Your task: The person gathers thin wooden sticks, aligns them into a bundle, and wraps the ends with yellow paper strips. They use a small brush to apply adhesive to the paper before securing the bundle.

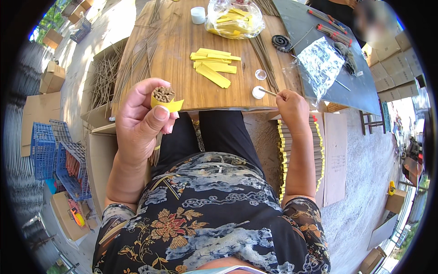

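Observation:
Upright in my left hand (139,114), with fingers wrapped round it, is a bundle of thin brown incense sticks (163,94). A yellow paper strip (169,106) goes round the bundle near its top, one end sticking out to the right. My right hand (293,109) pinches a thin small stick (269,92) whose tip reaches into a small round white pot (258,92) at the table's near edge. Just behind the pot lies a clear round lid (260,74). A loose pile of yellow paper strips (214,67) rests on the wooden table (175,50) between my hands.
A clear bag of yellow strips (235,20) and a white tub (198,15) stand at the back. Loose sticks (137,59) lie at left, above a carton of sticks (107,75). Silver foil (320,64) covers part of the grey table. Yellow-banded bundles (299,155) are stacked under my right forearm.

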Demonstrator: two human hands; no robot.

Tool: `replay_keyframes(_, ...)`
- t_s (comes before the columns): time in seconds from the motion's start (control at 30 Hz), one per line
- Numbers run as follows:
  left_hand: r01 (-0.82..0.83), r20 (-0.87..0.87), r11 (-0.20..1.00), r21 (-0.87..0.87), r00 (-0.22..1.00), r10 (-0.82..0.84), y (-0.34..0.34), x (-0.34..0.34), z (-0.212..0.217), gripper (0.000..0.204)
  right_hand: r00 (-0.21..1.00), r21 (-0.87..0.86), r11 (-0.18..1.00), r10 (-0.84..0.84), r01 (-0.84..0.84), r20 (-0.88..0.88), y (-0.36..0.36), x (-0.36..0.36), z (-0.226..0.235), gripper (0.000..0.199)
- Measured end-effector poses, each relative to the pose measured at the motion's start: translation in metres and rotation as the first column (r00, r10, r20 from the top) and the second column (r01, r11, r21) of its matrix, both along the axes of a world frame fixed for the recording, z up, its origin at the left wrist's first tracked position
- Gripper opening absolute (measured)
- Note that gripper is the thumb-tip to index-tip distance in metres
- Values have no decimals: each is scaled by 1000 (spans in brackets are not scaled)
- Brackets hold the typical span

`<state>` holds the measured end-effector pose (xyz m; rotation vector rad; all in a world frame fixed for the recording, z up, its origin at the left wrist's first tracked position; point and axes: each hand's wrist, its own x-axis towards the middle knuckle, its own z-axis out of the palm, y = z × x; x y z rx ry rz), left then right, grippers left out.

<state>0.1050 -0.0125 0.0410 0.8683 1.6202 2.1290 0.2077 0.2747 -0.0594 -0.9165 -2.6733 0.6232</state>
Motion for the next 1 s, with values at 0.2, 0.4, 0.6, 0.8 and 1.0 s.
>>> replay_keyframes(0.2, 101, 75, 979, 178, 990, -116, -8, -14, -4, 30, 979, -344, 939, -71, 1, -190, 14, 8, -8, 15)
replay_keyframes(0.4, 317, 172, 859, 402, 896, -410, 0, -29, -3, 22, 767, -804, 235, -245, -547, -593, -49, -4, 50, 9)
replay_keyframes(0.6, 343, 179, 829, 442, 872, -456, -4, -29, 5, 23, 691, -690, -34, -45, -723, -722, -98, -33, 76, 9)
replay_keyframes(0.8, 360, 178, 811, 461, 857, -483, -6, -32, 5, 23, 676, -678, -84, 50, -730, -735, -119, -38, 89, 9)
replay_keyframes(1.0, 357, 161, 806, 471, 864, -477, -6, -31, 4, 23, 645, -648, -49, 62, -760, -762, -125, -41, 92, 9)
